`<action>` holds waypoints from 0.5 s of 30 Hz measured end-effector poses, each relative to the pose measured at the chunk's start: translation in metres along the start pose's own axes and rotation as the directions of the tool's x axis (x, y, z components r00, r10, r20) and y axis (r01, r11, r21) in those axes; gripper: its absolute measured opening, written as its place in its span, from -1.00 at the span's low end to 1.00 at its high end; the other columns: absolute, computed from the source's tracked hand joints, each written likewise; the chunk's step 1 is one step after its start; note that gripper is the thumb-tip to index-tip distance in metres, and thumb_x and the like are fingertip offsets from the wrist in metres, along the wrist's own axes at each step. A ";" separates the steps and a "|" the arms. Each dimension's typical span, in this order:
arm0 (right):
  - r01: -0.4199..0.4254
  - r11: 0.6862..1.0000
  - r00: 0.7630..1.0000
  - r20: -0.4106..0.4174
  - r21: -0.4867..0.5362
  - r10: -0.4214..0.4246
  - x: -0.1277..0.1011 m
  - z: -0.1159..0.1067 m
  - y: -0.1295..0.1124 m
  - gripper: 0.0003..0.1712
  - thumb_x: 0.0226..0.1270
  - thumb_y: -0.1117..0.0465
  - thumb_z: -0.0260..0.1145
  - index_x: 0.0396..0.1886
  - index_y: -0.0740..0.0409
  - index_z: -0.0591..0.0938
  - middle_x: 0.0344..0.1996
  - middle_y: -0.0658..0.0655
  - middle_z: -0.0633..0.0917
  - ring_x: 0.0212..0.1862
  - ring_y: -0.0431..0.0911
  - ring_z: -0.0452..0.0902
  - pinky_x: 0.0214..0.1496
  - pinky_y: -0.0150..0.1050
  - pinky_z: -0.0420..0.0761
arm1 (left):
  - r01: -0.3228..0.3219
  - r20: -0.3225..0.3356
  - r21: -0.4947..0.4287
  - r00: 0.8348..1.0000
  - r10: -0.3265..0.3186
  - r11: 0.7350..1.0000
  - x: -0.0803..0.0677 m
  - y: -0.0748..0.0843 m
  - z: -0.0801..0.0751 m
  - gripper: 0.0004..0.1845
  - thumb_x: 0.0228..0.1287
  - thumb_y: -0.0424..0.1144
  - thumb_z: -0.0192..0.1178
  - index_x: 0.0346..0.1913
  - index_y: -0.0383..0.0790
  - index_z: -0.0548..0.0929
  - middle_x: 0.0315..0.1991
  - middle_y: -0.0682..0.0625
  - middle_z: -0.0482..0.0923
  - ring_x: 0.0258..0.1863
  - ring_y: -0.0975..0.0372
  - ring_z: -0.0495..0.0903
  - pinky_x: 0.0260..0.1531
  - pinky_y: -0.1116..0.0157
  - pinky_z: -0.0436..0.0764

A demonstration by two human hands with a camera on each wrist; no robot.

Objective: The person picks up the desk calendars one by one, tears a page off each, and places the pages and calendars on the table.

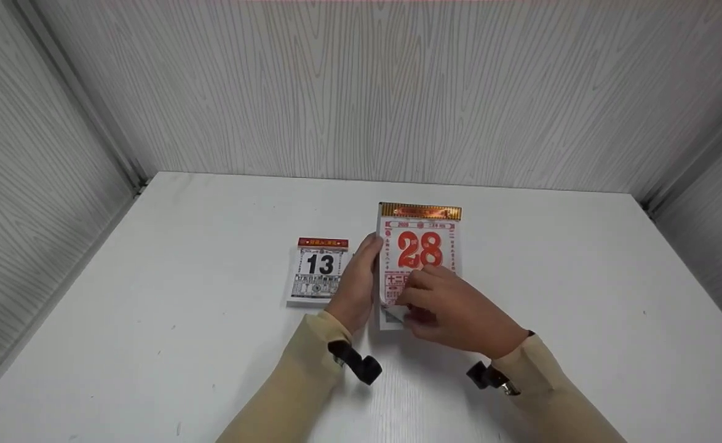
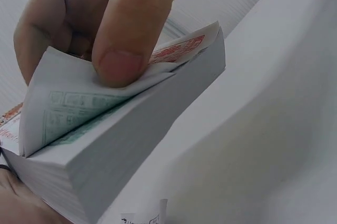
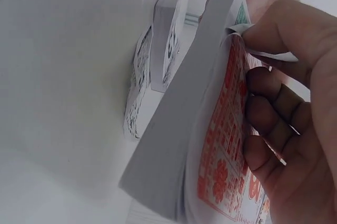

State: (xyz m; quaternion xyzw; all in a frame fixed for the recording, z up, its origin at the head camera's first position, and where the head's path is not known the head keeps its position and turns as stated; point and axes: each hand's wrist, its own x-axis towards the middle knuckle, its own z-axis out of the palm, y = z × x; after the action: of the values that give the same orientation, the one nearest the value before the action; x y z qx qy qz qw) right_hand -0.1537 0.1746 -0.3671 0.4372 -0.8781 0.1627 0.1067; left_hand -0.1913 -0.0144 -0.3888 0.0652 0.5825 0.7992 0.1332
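A: "Take the small calendar (image 1: 319,267) showing 13 as your marker: you have the big calendar (image 1: 419,249) to the right of it, with your left hand (image 1: 353,283) between the 2."

B: "And that left hand grips the big calendar along its side facing the small calendar, though some of your fingers are hidden behind it."

A: "What about your right hand (image 1: 459,311)? You have it farther right of the small calendar, thumb and finger pinching the front page (image 2: 79,84), marked 28."

B: "You hold that page by its bottom corner on the small calendar's side, curled up so its green-printed back shows. Your other right fingers are bent over the red print."

A: "You also have a printed paper (image 3: 136,92) just beside the small calendar, on the white table (image 1: 182,357)."
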 end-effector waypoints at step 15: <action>-0.160 0.938 0.986 0.001 0.307 0.168 -0.002 -0.010 0.001 -0.79 0.26 0.16 0.57 -0.20 0.04 0.70 -0.26 -0.13 0.59 -0.23 -0.22 0.46 -0.23 -0.34 0.57 | 0.044 0.007 -0.088 0.999 -0.044 0.995 0.001 -0.002 0.000 -0.43 0.66 0.13 -0.27 0.52 -0.05 0.31 0.23 -0.08 0.51 0.16 0.15 0.54 0.24 0.19 0.49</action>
State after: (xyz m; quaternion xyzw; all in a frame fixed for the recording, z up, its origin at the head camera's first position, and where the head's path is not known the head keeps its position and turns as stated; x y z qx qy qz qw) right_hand -0.1532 0.1805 -0.3590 0.3717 -0.8742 0.3106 0.0346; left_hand -0.1917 -0.0141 -0.3904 0.0486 0.5478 0.8207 0.1552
